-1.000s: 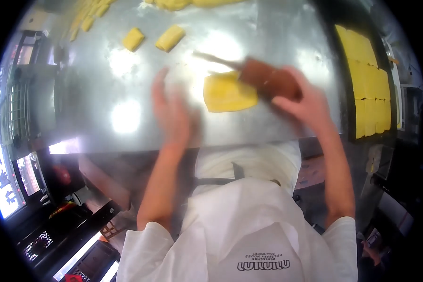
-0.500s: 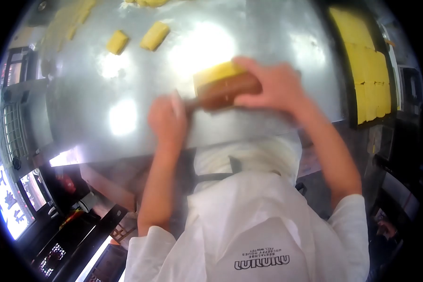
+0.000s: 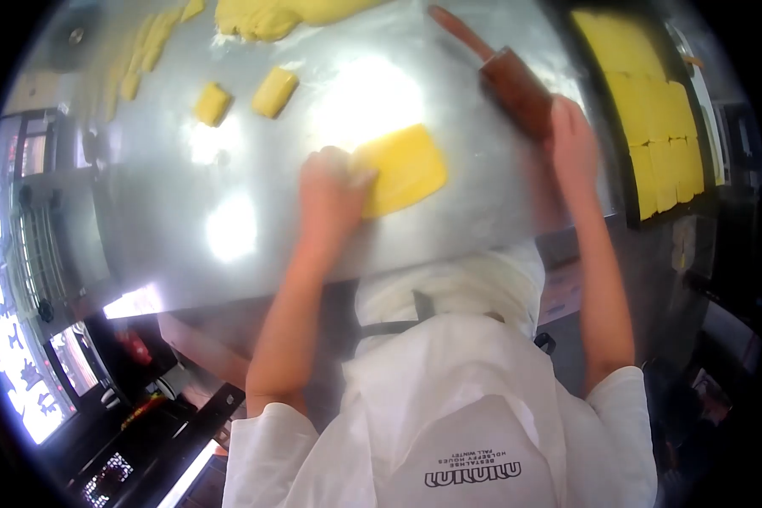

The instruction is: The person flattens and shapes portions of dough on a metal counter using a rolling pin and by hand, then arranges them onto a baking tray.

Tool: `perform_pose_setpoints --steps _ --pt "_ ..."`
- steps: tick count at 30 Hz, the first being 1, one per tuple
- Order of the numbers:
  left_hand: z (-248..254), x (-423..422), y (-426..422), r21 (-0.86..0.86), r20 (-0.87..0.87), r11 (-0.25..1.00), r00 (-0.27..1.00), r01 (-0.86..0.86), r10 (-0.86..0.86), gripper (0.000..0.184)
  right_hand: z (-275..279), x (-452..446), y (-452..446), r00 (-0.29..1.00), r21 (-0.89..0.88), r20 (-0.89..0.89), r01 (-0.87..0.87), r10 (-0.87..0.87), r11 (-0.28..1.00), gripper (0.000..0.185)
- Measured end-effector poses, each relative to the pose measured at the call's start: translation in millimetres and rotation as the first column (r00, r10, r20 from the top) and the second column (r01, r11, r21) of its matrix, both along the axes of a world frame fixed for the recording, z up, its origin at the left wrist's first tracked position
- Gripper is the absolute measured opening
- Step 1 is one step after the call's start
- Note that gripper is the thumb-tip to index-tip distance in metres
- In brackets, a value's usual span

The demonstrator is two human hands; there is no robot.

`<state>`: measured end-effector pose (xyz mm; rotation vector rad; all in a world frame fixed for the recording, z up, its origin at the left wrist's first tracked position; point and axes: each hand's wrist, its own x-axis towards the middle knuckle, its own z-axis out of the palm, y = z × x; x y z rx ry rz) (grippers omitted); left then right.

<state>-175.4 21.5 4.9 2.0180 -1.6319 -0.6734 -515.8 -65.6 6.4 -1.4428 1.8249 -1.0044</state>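
Note:
A flat yellow dough sheet (image 3: pixel 406 172) lies on the metal table in front of me. My left hand (image 3: pixel 334 186) is closed at its left edge, fingers pinching the dough's edge. To the right, my right hand (image 3: pixel 572 144) grips the near end of a brown rolling pin (image 3: pixel 516 89), which slants up and left, away from the sheet. Two small yellow dough pieces, one (image 3: pixel 275 92) and another (image 3: pixel 212 104), sit to the upper left of the sheet.
The metal table (image 3: pixel 169 195) spans the view. A dark tray (image 3: pixel 622 182) at the right holds several yellow sheets (image 3: pixel 652 127). A large dough mass (image 3: pixel 288 13) lies at the far side, with dough strips (image 3: pixel 152 42) at the far left.
The rolling pin has moved off the dough to the upper right with my right hand. My left hand has left the pin's handle and taken the sheet's left edge.

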Motion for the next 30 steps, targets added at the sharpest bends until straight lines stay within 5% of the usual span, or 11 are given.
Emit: perform_pose_setpoints --steps 5,8,11,15,18,22,25,29,30 --pt "27.6 -16.8 11.8 0.041 -0.130 0.992 0.984 -0.120 0.125 0.023 9.4 -10.9 22.9 0.999 0.029 -0.036 0.034 -0.033 0.999 0.047" --pt "56.8 -38.5 11.1 -0.004 -0.184 0.989 0.972 -0.146 0.143 0.024 -1.3 -12.9 25.7 0.986 -0.110 -0.167 0.005 -0.023 0.994 0.047" --pt "88.1 -54.5 0.1 -0.131 -0.157 0.991 0.987 -0.034 0.013 0.024 6.1 -13.0 24.8 0.989 -0.027 -0.142 0.034 -0.037 0.999 0.049" --pt "122.5 -71.2 -20.0 -0.048 -0.424 0.995 0.904 -0.083 0.055 0.028 9.3 -16.3 23.1 0.998 0.020 -0.062 0.026 -0.025 0.999 0.051" --pt "122.7 -84.3 -16.4 -0.024 -0.823 0.958 0.549 -0.287 0.143 0.033 10.7 -20.0 24.2 0.999 0.023 -0.047 0.020 -0.018 1.000 0.052" --pt "65.9 -73.9 23.8 0.367 -0.845 0.899 0.319 -0.237 0.429 0.029 3.9 -21.2 24.8 0.999 -0.001 -0.045 0.011 -0.011 1.000 0.053" --pt "28.6 -67.8 51.2 0.555 -0.765 0.827 0.337 -0.087 0.549 0.030 -0.7 -20.6 25.2 0.997 -0.054 -0.081 -0.008 0.004 0.998 0.054" --pt "57.1 -55.5 61.8 0.557 -0.587 0.831 0.697 -0.021 0.411 0.040 4.7 -21.1 27.8 0.995 -0.014 -0.098 -0.019 0.017 1.000 0.054" --pt "54.7 -54.9 62.2 0.426 -0.500 0.904 0.819 -0.050 0.281 0.040 5.0 -20.3 26.4 0.995 -0.004 -0.096 -0.016 0.015 1.000 0.053"
